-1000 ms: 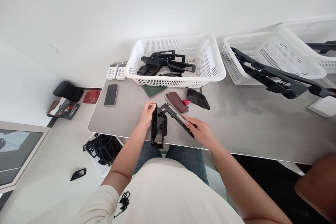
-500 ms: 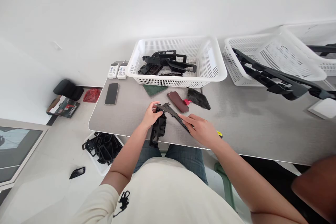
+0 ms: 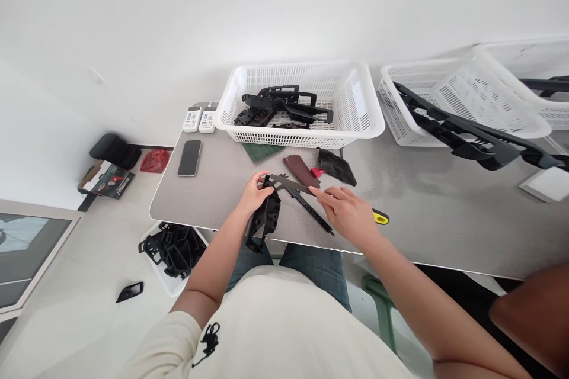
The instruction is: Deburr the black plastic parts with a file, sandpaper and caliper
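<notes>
My left hand (image 3: 255, 194) is shut on a black plastic molded part (image 3: 267, 219), holding it tilted at the table's front edge. A black vernier caliper (image 3: 302, 196) lies across the area between my hands, with its jaws by my left thumb. My right hand (image 3: 349, 216) hangs over the caliper's beam with its fingers spread, the index fingertip at or just above the beam. A small yellow-and-black tool (image 3: 381, 217) lies on the table just past my right hand.
A white basket (image 3: 302, 139) holds black parts, with more baskets (image 3: 444, 100) and long black parts at right. Nearby lie a phone (image 3: 189, 158), a maroon pad (image 3: 301, 170), a green pad (image 3: 262, 152) and a black scrap (image 3: 336, 167). A floor crate (image 3: 173, 251) holds black parts.
My right hand has let go of the caliper's beam and moved up and right with its fingers spread. The black part has tilted in my left hand, and more of the yellow tool shows.
</notes>
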Demonstrator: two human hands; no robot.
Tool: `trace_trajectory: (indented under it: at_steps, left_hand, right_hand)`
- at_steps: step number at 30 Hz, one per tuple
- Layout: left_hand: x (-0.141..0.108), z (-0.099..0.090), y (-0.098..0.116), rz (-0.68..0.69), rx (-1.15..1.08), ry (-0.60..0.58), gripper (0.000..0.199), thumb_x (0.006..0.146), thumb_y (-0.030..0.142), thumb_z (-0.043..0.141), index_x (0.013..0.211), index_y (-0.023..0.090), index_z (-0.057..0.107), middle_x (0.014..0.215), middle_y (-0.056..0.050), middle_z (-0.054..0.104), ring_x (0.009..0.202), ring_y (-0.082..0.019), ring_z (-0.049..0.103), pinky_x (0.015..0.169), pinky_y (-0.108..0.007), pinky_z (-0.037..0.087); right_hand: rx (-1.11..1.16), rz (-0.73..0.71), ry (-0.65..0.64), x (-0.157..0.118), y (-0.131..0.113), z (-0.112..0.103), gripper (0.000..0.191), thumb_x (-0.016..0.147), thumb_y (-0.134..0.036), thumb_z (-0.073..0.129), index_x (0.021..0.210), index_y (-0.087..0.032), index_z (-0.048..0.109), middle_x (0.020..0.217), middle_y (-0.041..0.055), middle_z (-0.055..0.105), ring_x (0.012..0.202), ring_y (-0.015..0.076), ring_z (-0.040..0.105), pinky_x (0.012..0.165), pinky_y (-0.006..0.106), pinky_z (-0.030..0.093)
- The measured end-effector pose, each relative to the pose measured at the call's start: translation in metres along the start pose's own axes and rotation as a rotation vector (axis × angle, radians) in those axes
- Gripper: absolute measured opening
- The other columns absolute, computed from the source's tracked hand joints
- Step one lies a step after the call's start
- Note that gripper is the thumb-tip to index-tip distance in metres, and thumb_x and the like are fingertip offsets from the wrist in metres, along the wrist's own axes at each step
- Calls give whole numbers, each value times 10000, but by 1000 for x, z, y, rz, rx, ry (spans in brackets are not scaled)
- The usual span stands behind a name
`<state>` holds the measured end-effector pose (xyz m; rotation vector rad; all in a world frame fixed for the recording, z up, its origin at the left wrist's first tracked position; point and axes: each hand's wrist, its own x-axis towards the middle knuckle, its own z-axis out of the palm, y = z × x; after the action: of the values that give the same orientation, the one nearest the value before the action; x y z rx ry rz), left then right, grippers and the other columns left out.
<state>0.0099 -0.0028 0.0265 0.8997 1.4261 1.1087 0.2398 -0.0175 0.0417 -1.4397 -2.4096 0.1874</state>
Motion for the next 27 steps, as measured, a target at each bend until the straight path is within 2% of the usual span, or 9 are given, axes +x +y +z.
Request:
trace_trajectory:
  at_steps: [5,10,17,23,27]
  left_hand:
    - [-1,-1,3,-6,-15,-6,413,585,77,677,972,214,633,806,13,518,659,-100,509,641,-223,392]
    - [-2,-1,1,-29,-9,-3,406,602,75,676,981,212,629,800,20,518,637,-93,490,647,-230,386]
    - [4,-2,-7,21,-42,10,319,650,236,746,942,207,619,757,26,503,663,-96,485,662,-229,372]
    - [5,-1,-9,-33,-181,66,347,705,465,698,892,214,547,672,50,473,555,-81,430,545,-220,348]
    - [6,1,-7,-67,-294,108,402,683,535,695,826,210,507,632,60,478,525,-74,438,515,-215,353]
  right_hand:
    - [-11,-46,-20,1,-3,4,427,961,-269,313,1199,-204,661,849,92,689,736,207,547,581,312,371]
    - [-10,-13,8,1,-2,2,427,962,-281,306,1178,-235,672,804,92,672,715,204,535,568,308,350]
    - [12,-24,-5,2,-5,1,423,960,-285,316,1182,-225,671,828,93,674,735,204,554,584,300,360]
    - [279,139,35,-1,9,1,426,939,-392,360,1199,-227,654,808,81,632,733,206,575,614,314,428]
    - [633,323,14,-4,10,7,447,858,-480,495,1189,-228,658,811,62,651,662,177,543,612,327,458]
